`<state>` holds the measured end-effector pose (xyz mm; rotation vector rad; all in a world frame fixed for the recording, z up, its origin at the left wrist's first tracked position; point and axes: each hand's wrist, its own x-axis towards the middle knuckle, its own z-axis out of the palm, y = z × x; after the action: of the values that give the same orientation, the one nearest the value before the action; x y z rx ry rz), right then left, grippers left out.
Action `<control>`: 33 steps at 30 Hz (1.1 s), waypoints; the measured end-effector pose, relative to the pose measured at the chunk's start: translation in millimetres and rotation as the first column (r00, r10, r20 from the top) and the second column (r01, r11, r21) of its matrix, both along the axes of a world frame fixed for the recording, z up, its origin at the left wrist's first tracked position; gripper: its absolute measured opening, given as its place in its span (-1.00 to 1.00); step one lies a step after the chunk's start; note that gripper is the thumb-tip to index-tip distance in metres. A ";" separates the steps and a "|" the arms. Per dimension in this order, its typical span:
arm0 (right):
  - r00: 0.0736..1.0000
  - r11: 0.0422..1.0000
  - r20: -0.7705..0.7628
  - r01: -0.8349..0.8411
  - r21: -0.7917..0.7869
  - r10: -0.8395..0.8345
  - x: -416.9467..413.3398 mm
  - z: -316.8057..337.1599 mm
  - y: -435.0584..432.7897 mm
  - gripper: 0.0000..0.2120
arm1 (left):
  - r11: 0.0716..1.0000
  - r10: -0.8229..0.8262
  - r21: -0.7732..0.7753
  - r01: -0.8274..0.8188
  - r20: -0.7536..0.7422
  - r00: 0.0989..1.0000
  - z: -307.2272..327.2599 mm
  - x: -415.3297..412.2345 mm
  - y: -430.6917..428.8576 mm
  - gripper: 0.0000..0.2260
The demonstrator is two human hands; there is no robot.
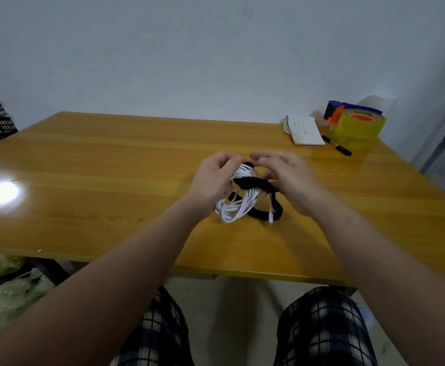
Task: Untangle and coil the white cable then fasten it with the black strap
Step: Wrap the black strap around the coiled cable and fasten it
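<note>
above mid table [105,159] | white cable [238,206] looks coiled, left hand [214,179] curled round it | black strap [253,183] crosses the coil, tail looping loose: i judge fastening unfinished | right hand [288,178] at the strap, grip i cannot tell | notebook [306,130], pen [337,147], tape dispenser [356,125] well apart, not in the way

white cable [235,210] partly covered, black strap [253,182] ends hidden, notebook [307,130] print illegible

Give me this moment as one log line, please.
step: strapping | left hand: grips coiled cable | right hand: at strap, grip unclear | strap: loose
</note>
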<state>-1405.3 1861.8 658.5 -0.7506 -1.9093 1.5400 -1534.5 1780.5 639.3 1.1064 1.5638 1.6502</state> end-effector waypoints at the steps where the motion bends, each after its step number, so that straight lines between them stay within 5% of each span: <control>1: 1.000 1.000 0.021 0.000 -0.025 0.001 0.5 2.8 2.7 -0.80 | 1.000 -0.028 0.006 0.028 -0.019 0.999 -1.4 -0.9 -1.0 -0.86; 6: 0.991 0.995 0.094 -0.092 -0.032 0.095 5.7 3.1 13.3 -0.88 | 0.996 -0.084 0.006 0.085 -0.098 0.992 -1.9 -0.5 -3.2 -0.89; 10: 0.979 0.957 0.125 0.127 0.262 -0.164 -3.0 -5.5 12.4 -0.82 | 0.993 -0.098 -0.078 0.084 -0.198 0.975 -0.5 3.5 1.3 -0.93; 14: 0.953 0.827 0.124 0.170 0.536 -0.276 -11.1 -1.9 4.2 -0.72 | 0.995 -0.070 -0.086 0.059 -0.133 0.989 -5.9 8.8 4.5 -0.83; 25: 0.992 0.655 0.076 0.007 0.756 -0.099 1.8 -10.4 -12.9 -0.82 | 0.995 0.068 -0.075 -0.063 0.067 0.995 -6.6 5.9 1.4 -0.75; 33: 0.959 0.646 0.252 -0.111 0.755 -0.129 6.6 -12.2 -10.2 -0.36 | 0.981 0.050 -0.191 -0.024 0.136 0.989 4.8 8.2 1.1 -0.87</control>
<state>-1398.8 1851.6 646.3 -0.5851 -2.4766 0.4674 -1526.4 1781.6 644.1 0.8491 1.6199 1.5312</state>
